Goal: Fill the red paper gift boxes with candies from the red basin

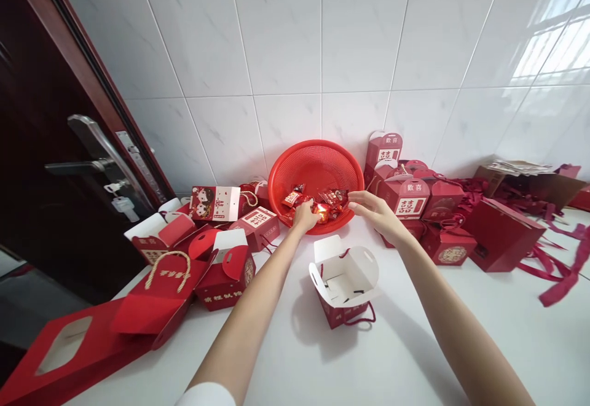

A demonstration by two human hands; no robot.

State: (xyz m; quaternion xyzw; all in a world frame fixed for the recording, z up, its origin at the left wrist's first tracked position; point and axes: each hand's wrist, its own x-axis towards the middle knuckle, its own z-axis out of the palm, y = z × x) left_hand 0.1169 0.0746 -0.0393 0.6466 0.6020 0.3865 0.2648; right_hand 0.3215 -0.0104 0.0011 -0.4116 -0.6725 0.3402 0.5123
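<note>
A red plastic basket (286, 169) leans toward me at the wall, with several red-wrapped candies (334, 197) in its lower part. My left hand (304, 215) reaches into it, its fingers bent round a shiny candy (321, 210); the fingertips are partly hidden. Over the basket's right rim, my right hand (375, 210) is open, fingers stretched out and nothing in them. Between my forearms stands a small red gift box (338, 315), white inside, with its top flaps apart and a dark red cord handle hanging at its front. A few small dark marks show inside it.
Red gift boxes (225, 280) crowd the left side, with a large red bag (69, 351) in front. More closed boxes (408, 200) are stacked right. Beyond lie red ribbons (553, 271) and a cardboard box (530, 182). A dark door (41, 209) stands left.
</note>
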